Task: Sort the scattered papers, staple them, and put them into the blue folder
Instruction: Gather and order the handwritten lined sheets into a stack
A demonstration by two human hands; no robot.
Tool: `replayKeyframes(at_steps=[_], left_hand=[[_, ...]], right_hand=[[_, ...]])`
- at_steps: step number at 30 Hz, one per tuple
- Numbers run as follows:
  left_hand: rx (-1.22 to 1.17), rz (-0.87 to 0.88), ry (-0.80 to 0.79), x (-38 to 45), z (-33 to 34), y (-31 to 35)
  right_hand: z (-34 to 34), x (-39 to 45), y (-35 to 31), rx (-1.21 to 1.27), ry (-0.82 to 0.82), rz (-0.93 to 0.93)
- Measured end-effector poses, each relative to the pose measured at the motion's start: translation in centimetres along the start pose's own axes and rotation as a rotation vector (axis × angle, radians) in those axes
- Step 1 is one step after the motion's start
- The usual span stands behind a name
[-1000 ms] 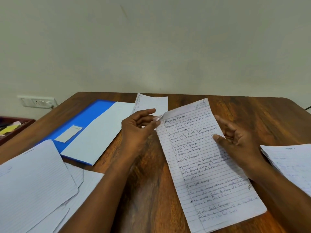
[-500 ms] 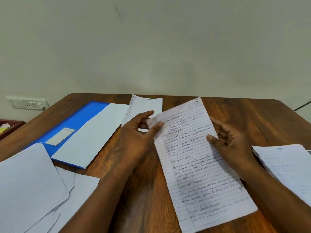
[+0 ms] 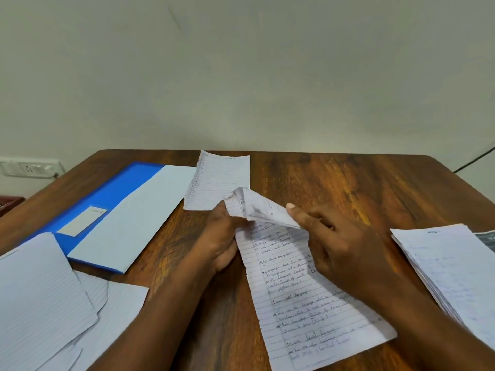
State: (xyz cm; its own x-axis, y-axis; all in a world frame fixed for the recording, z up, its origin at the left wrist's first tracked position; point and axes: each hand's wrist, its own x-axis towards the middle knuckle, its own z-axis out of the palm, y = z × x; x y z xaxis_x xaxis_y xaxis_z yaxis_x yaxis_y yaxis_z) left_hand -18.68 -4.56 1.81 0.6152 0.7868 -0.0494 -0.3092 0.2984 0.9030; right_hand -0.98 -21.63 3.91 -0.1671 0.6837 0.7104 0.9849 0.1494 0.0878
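Note:
A handwritten lined sheet (image 3: 302,303) lies slanted in the middle of the wooden table (image 3: 348,188). Its top end is bent over toward me. My left hand (image 3: 219,239) grips the sheet's upper left edge. My right hand (image 3: 337,242) pinches the folded-over top corner between thumb and fingers. The blue folder (image 3: 107,199) lies at the left, partly covered by a blank white sheet (image 3: 134,218). Loose lined papers (image 3: 45,303) are piled at the lower left. Another stack of papers (image 3: 452,279) sits at the right. No stapler shows.
A narrow lined slip (image 3: 217,180) lies behind my hands near the table's far edge. A wall socket (image 3: 26,167) is at the far left, and a dark cable (image 3: 474,159) runs off at the far right. A reddish tray edge (image 3: 8,203) shows at left.
The sheet's top end, flat before, is now curled over toward me. My right hand moved up from the sheet's right edge to its top corner. My left hand shifted along the left edge.

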Motion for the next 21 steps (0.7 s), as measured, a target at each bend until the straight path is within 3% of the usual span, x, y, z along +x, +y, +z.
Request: replayKeyframes(at_steps=[7, 12, 21], left_hand=[[-0.214, -0.032, -0.105, -0.6, 1.4, 0.0], [-0.276, -0.149, -0.295, -1.8, 1.7, 0.3], [0.070, -0.043, -0.087, -1.6, 1.8, -0.8]], right_hand=[[-0.1, 0.0, -0.1, -0.056, 0.010, -0.084], [0.0, -0.1, 0.2, -0.024, 0.053, -0.054], [-0.4, 0.4, -0.6, -0.009, 0.174, -0.072]])
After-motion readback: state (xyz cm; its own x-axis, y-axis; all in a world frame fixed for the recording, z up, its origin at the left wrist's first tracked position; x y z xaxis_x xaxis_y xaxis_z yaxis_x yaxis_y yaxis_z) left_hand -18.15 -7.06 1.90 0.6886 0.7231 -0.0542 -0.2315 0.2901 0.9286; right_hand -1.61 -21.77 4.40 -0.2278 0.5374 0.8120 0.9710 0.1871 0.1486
